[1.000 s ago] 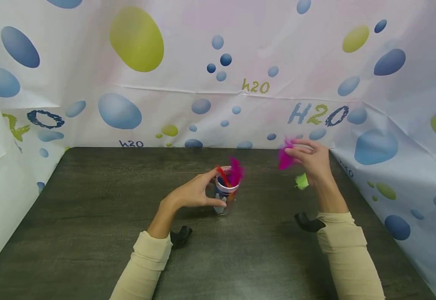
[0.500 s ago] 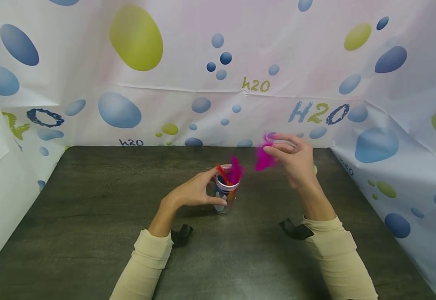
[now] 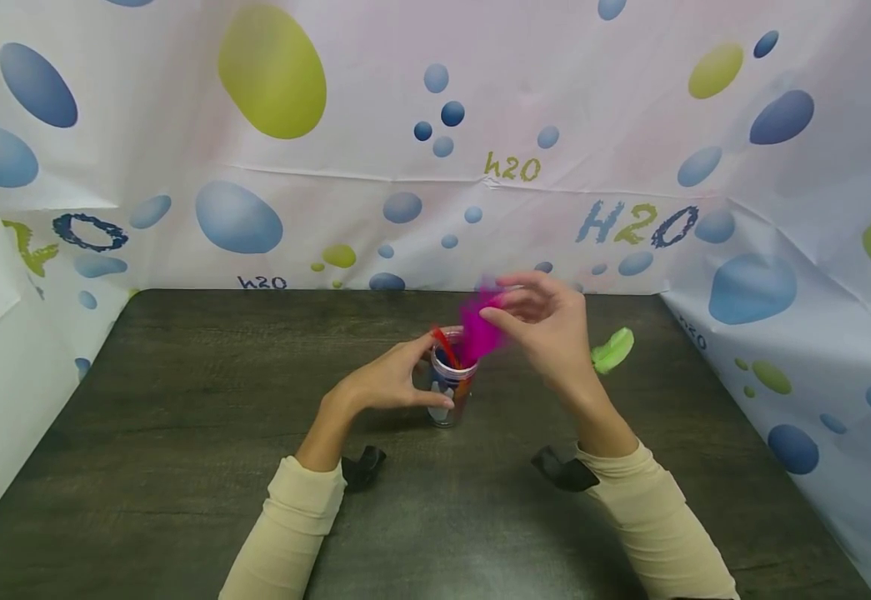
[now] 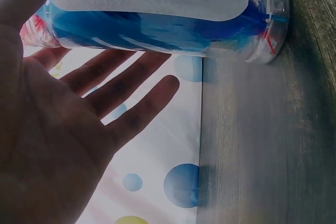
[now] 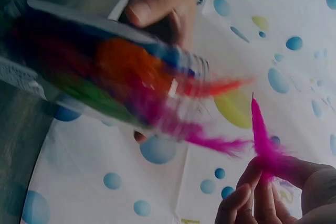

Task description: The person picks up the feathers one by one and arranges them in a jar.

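A clear jar (image 3: 444,385) with a pale label stands upright on the table, packed with coloured feathers. My left hand (image 3: 382,382) holds it from the left, thumb in front and fingers behind. From its open mouth stick a red feather (image 5: 220,86) and a magenta feather (image 5: 210,139), both clear in the right wrist view. Between thumb and fingertips my right hand (image 3: 548,329) pinches another magenta feather (image 5: 268,153), just above and right of the jar's mouth. In the head view this feather overlaps the one in the jar. Whether they touch I cannot tell.
A light green feather (image 3: 613,350) lies on the dark wood table (image 3: 180,417), right of the right hand. Behind the table and at its right hangs a white sheet (image 3: 360,100) printed with blue and green spots.
My right hand has moved left with the magenta feather, from the table's right part to the jar's mouth. The green feather has come into fuller view. My left hand stays at the jar.
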The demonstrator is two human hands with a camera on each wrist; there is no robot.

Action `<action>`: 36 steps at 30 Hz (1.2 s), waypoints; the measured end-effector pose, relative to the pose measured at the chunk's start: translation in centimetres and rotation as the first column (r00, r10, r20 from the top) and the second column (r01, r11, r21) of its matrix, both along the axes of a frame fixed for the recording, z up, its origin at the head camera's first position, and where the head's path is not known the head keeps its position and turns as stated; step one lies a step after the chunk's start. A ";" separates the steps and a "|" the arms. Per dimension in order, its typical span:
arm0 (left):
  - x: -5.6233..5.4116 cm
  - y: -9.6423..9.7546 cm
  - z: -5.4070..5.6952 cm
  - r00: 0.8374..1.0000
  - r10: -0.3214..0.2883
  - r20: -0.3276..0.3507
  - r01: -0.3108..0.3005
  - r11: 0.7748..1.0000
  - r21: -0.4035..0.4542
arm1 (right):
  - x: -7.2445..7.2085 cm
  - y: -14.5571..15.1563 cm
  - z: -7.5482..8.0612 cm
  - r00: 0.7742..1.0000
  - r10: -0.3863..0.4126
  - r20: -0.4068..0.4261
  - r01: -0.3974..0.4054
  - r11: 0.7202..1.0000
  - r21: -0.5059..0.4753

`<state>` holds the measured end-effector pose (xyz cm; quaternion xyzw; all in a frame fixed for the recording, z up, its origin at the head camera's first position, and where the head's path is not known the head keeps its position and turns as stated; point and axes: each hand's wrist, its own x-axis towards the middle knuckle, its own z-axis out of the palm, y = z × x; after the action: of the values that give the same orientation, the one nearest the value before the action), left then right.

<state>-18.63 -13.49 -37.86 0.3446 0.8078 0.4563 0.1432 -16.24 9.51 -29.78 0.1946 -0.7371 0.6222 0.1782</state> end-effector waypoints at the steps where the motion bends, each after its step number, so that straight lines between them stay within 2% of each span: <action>1: 0.0 0.0 0.0 1.000 0.000 -0.003 0.000 1.000 0.000 | 0.0 -0.2 -0.2 0.999 -0.018 -0.035 0.019 0.999 0.033; 4: 0.0 0.0 0.1 1.000 0.001 -0.004 -0.001 1.000 -0.003 | 0.1 -0.9 -0.8 0.984 -0.077 -0.160 0.099 0.986 0.135; 8: 0.1 0.0 0.2 1.000 0.004 0.007 -0.004 1.000 0.000 | 0.3 -1.8 -1.8 0.944 -0.138 -0.301 0.214 0.947 0.239; 13: 0.2 -0.1 0.2 1.000 -0.002 -0.004 0.002 1.000 -0.001 | 0.8 -2.7 -2.9 0.915 -0.139 -0.378 0.271 0.907 0.322; 18: 0.2 -0.1 0.3 1.000 -0.011 0.000 0.011 1.000 0.011 | 1.2 -2.9 -3.1 0.903 -0.139 -0.407 0.293 0.892 0.344; 24: 0.1 -0.1 0.3 1.000 -0.013 0.011 0.013 1.000 0.022 | 1.1 -2.1 -2.7 0.915 -0.102 -0.391 0.241 0.914 0.325; 32: 0.2 0.0 0.5 1.000 -0.006 0.005 0.006 1.000 0.009 | 0.8 -1.0 -2.2 0.933 0.019 -0.359 0.093 0.952 0.292; 36: 0.3 -0.1 0.6 1.000 -0.001 -0.003 0.001 1.000 -0.004 | 0.7 -1.1 -2.3 0.947 0.071 -0.314 0.029 0.952 0.303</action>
<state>-18.34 -13.55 -37.29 0.3454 0.8086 0.4543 0.1430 -15.50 8.40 -32.12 0.3262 -0.7829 0.4632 0.2570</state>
